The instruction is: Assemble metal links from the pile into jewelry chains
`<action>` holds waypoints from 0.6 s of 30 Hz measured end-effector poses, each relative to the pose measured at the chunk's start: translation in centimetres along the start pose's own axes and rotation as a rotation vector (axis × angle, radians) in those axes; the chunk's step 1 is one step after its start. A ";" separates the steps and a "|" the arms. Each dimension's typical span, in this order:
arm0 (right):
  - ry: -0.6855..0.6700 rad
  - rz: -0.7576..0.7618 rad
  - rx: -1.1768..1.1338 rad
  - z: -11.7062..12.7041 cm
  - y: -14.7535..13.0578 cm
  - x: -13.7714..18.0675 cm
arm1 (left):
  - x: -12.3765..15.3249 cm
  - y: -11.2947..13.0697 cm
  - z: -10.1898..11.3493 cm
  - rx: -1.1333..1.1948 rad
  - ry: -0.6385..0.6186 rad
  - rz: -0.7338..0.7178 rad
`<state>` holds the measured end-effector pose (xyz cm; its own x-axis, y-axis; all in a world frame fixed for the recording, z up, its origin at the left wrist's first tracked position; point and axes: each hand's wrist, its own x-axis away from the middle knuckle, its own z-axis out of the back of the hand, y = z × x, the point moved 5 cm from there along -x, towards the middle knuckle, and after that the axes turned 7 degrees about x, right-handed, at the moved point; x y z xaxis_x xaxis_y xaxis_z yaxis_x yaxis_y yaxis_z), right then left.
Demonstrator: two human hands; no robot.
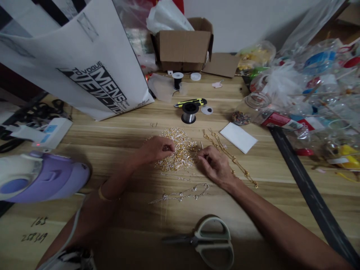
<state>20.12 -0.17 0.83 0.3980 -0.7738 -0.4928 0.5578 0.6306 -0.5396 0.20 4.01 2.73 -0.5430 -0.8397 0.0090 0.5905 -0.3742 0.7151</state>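
Note:
A loose heap of gold and silver beads and fine pins (178, 153) lies on the wooden table. My left hand (159, 148) is at the heap's left side, thumb and fingers pinched together; whatever sits between them is too small to name. On the heap's right, my right hand (213, 162) is also pinched, with what look like thin strands at its fingertips. Just beyond that hand lies a gold chain (234, 160). Nearer to me, a silver chain (180, 195) with small charms lies in a loop.
Scissors (212, 240) lie at the front. Behind the heap are a wire spool (189, 113), a yellow cutter (194, 102) and a cardboard box (184, 47). A white card (238, 137) and a bead jar (247, 110) stand right; a purple appliance (60, 176) stands left.

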 end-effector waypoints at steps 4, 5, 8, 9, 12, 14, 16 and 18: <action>0.000 -0.002 0.003 0.0 0.0 0.0 | 0.0 0.6 -0.1 -0.138 0.003 -0.078; -0.001 -0.004 0.006 0.0 0.0 -0.1 | 0.0 0.8 -0.1 -0.144 0.000 -0.099; 0.001 -0.004 0.008 0.0 0.0 -0.1 | 0.2 1.3 -0.8 -0.144 -0.078 -0.159; 0.006 0.000 0.006 0.0 0.0 -0.1 | 0.3 1.4 -1.1 -0.150 -0.108 -0.169; 0.013 0.008 0.004 0.0 0.0 -0.1 | 0.5 1.5 -1.9 -0.172 -0.155 -0.164; 0.009 0.010 0.010 0.0 0.0 -0.1 | 0.5 1.6 -2.3 -0.182 -0.155 -0.150; 0.010 0.014 0.014 0.0 0.0 -0.1 | 0.4 1.7 -2.4 -0.181 -0.129 -0.126; 0.013 0.017 0.011 0.0 -0.1 -0.2 | 0.1 1.7 -2.4 -0.175 -0.080 -0.105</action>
<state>20.04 -0.09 0.97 0.3984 -0.7618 -0.5108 0.5588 0.6433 -0.5235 2.53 2.33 2.28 -0.6486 -0.7612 0.0014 0.6192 -0.5266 0.5824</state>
